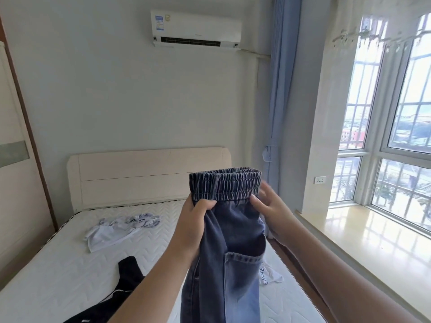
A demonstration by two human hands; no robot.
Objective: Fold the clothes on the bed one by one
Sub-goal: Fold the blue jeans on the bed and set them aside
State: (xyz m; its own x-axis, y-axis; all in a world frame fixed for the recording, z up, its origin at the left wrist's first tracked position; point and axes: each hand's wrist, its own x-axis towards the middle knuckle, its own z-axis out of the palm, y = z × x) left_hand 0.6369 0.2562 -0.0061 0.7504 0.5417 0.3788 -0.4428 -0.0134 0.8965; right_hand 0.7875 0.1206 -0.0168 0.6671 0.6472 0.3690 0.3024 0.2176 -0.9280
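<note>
A: What have you got up close?

B: Your left hand [194,212] grips the jeans [229,241] just under the elastic waistband, fingers curled into the denim. Your right hand [268,207] touches the other side, thumb on the cloth; fingers look loosely spread, blurred, so I cannot tell if it grips.

A: Where do the jeans sit?

B: Held up above the bed [70,271], legs hanging down.

A: And beyond?

B: A black garment [126,279] near you, a white one [270,276] by the jeans, a pale top [116,229] further off, then the headboard [149,176].
</note>
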